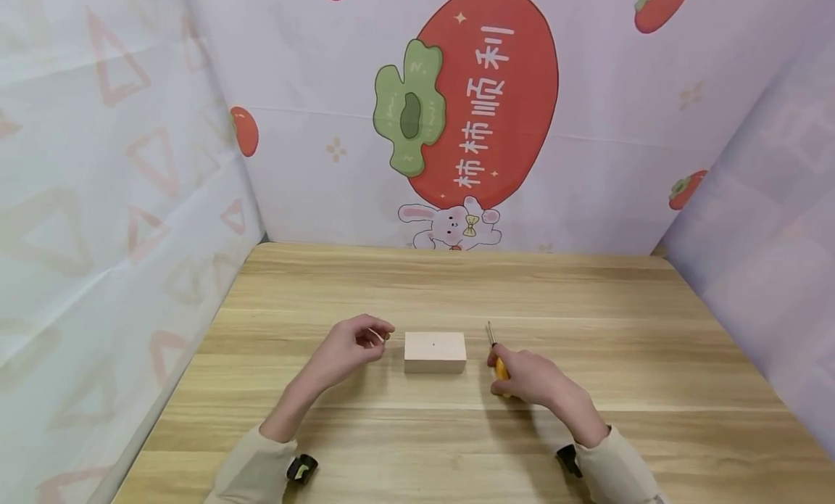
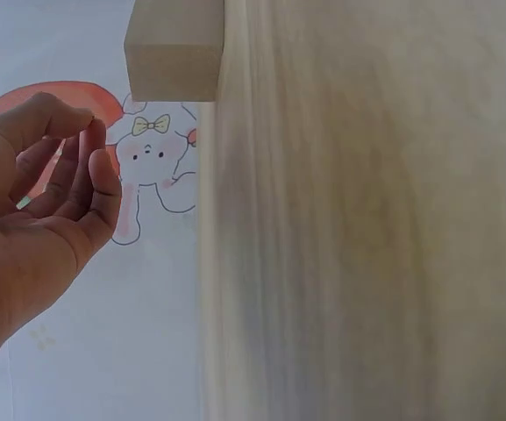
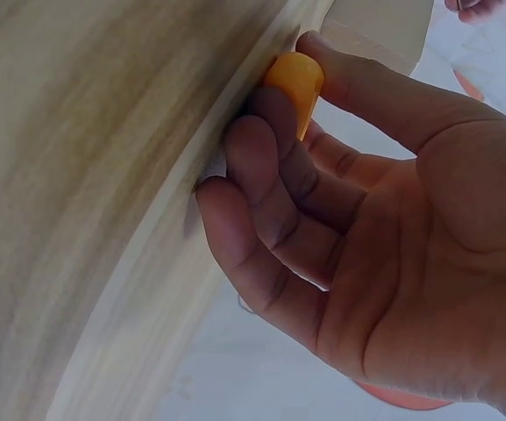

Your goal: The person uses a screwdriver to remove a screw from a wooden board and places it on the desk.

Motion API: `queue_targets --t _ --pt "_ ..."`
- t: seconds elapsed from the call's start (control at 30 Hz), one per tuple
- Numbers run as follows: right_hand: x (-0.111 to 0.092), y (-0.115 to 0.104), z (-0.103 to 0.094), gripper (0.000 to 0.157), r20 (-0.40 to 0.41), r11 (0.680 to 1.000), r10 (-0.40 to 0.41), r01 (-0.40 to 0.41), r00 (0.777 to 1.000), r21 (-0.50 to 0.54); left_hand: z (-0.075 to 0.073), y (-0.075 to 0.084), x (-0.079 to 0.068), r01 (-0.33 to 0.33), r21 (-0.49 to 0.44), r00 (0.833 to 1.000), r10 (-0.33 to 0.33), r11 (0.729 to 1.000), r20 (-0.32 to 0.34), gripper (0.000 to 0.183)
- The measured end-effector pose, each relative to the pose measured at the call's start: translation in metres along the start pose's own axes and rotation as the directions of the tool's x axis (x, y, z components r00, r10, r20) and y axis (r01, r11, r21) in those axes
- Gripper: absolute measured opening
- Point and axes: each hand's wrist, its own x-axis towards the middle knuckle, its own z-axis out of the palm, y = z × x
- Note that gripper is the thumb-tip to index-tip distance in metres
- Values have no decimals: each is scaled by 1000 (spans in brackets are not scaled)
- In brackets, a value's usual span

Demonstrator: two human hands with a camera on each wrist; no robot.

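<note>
A pale wooden block (image 1: 435, 354) with a small dark hole in the middle of its top lies on the table between the two hands. Just left of it, my left hand (image 1: 355, 348) pinches a small metal piece, screw-like (image 1: 386, 338), between thumb and fingertips. That piece is mostly hidden by the fingers in the left wrist view. To the block's right, my right hand (image 1: 528, 376) grips a screwdriver (image 1: 501, 370) by its yellow handle. Its metal shaft points away from me. From the right wrist camera, the yellow handle end (image 3: 298, 81) shows between thumb and curled fingers.
The wood-grain table (image 1: 443, 446) runs back to a printed cloth (image 1: 313, 185) with persimmon and rabbit drawings. More cloth hangs along the left and right sides. A dark strap (image 1: 302, 468) is on the left wrist, another (image 1: 570, 460) on the right.
</note>
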Motion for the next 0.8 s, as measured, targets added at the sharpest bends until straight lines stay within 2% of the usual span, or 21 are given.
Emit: queue_targets --t 0.13,0.37,0.63,0.8 --pt "1 1 0 31 2 1000 -1 1 1000 -3 1 -2 -1 42 -34 999 -42 999 -4 32" --pt "2 1 -1 31 6 1000 -1 1 1000 -10 2 -1 1 43 -11 999 -43 999 12 36" --pt "1 2 -1 31 2 1000 -7 7 1000 -19 4 -4 5 77 143 991 -91 987 96 38" --pt "1 3 -1 31 -1 1000 -5 5 1000 -27 6 -2 7 81 225 987 -110 971 116 39"
